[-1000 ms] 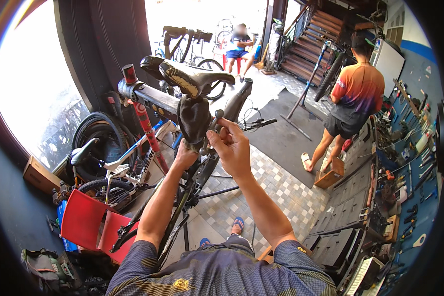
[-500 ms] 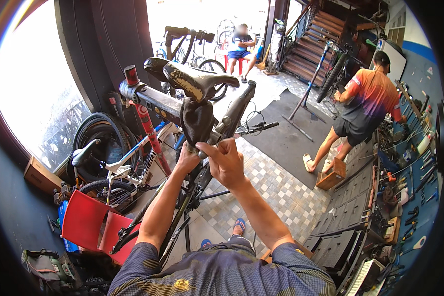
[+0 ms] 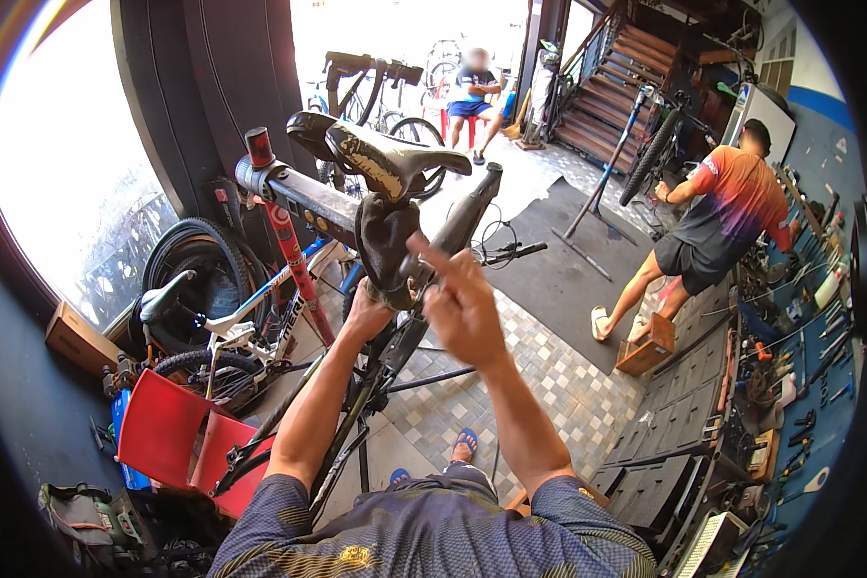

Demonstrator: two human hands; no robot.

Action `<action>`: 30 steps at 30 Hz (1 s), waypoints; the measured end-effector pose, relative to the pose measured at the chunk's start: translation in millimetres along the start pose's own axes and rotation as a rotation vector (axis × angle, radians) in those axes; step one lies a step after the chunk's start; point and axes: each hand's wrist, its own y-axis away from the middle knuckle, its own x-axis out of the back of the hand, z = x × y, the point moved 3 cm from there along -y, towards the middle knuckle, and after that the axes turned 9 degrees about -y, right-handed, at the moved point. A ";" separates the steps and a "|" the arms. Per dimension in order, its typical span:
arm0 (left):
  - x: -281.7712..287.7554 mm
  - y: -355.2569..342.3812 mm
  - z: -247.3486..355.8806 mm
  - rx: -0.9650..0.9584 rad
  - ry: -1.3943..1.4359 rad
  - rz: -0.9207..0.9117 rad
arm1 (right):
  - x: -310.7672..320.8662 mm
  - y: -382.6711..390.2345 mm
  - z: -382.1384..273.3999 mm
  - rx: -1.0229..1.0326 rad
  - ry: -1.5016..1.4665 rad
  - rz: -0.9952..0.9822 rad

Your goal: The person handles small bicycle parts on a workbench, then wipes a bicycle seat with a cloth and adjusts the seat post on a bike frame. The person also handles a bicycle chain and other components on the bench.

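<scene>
A bicycle frame (image 3: 405,349) hangs in front of me at a repair stand. Its worn black saddle (image 3: 380,159), scuffed pale along the side, sits above a dark cloth-like cover (image 3: 385,241) around the stand's clamp. Just below that cover my left hand (image 3: 366,313) is closed; its fingers are mostly hidden, and what they grip cannot be made out. My right hand (image 3: 464,306) is beside the clamp and frame tube, slightly blurred, with the index finger stretched out toward the clamp and the others loosely bent. Nothing shows in it.
The stand's grey arm (image 3: 308,197) and red post (image 3: 294,255) are at left, near a white bike frame (image 3: 226,337) and red chair (image 3: 164,433). A co-worker (image 3: 737,197) stands by the tool wall (image 3: 819,385) at right. Another person (image 3: 474,91) sits at the back.
My right hand has come away from its closed hold at the clamp and shifted slightly right, its index finger now extended. The left hand stays below the cover. The co-worker's head has turned.
</scene>
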 end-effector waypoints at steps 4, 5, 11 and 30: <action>3.2 1.3 8.1 -0.035 -0.013 0.005 | -9.5 18.9 -9.3 -0.154 0.219 -0.189; 1.7 2.3 11.0 -0.079 0.050 0.010 | -8.4 19.3 -2.3 -0.286 0.304 -0.222; -1.6 4.1 5.8 0.002 0.060 0.019 | 14.3 15.4 3.1 -0.149 0.096 -0.118; -4.3 6.9 0.7 0.030 0.071 -0.010 | 10.9 18.5 7.3 -0.263 -0.127 -0.165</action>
